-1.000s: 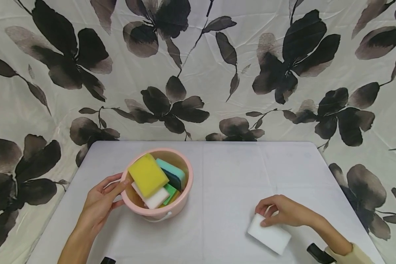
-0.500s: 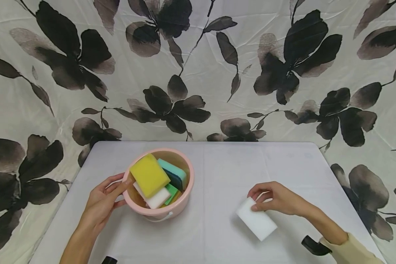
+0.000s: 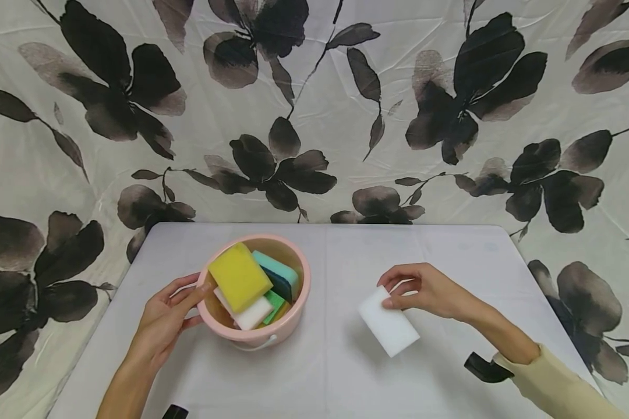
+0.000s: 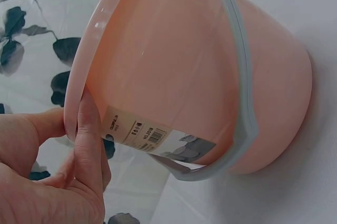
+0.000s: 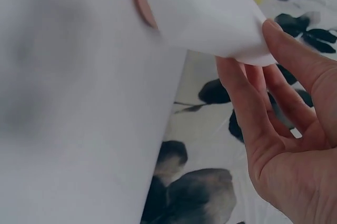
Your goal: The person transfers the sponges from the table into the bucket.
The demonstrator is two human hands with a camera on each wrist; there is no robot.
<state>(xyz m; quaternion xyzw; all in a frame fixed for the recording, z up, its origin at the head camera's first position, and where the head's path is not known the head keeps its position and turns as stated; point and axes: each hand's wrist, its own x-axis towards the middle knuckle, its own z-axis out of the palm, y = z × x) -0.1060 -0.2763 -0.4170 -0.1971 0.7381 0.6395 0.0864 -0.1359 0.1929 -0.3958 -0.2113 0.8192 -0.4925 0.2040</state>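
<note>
A pink bucket [image 3: 292, 319] stands on the left half of the table, and my left hand [image 3: 159, 320] grips its rim between thumb and fingers. Inside it lie a yellow sponge [image 3: 240, 277], a teal sponge [image 3: 276, 272] with a dark side, a white block [image 3: 253, 315] and a green piece [image 3: 274, 304], partly covered. Right of the bucket, my right hand [image 3: 432, 294] pinches a white sponge block [image 3: 389, 321] by one corner, raised above the table. In the right wrist view the thumb and fingertips hold this white sponge block [image 5: 210, 19] by its end.
The bucket's grey handle [image 4: 245, 87] hangs down over a printed label [image 4: 152, 134]. A white cloth covers the table [image 3: 335, 378]. Behind it hangs a floral curtain [image 3: 367, 110]. Black wrist pieces [image 3: 487, 368] show at both forearms.
My right hand has lifted the white sponge block off the table and carried it left and away from me, nearer the bucket. My left hand keeps its hold on the rim.
</note>
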